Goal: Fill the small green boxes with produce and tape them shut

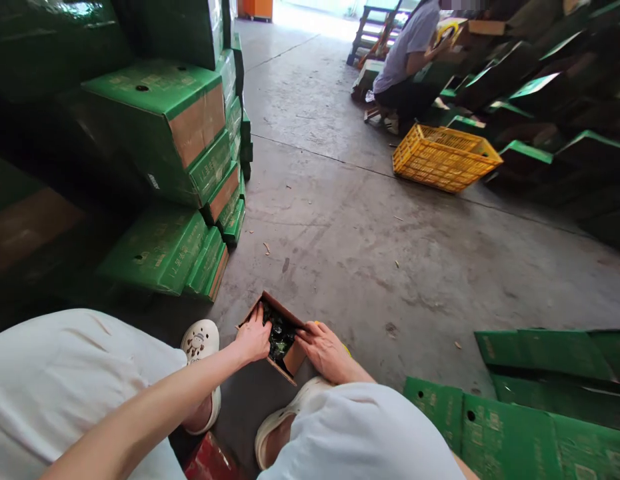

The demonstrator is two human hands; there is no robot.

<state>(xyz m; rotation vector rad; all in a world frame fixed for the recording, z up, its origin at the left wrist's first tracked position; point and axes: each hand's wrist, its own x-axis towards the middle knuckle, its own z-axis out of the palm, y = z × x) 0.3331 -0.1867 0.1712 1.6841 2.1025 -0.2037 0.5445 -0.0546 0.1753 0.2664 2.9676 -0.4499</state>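
Note:
A small open cardboard box [293, 360] sits tilted on the floor between my feet. Inside it are dark, glossy contents [280, 337] that look wrapped in clear plastic. My left hand [255, 335] reaches over the box's left side, fingers stretched out against the inner edge and the contents. On the right side, my right hand [323, 347] grips the box's edge, fingers over the rim. Bits of something yellow [347, 350] peek out from beside and beneath that hand; its shape is mostly hidden.
Green cartons [190, 153] are stacked at the left. Flattened green cartons [510, 427] lie at the lower right. A yellow plastic crate [445, 157] stands farther off, near a crouching person [410, 53] holding a yellow ring-shaped object. Something red [210, 460] lies by my left foot.

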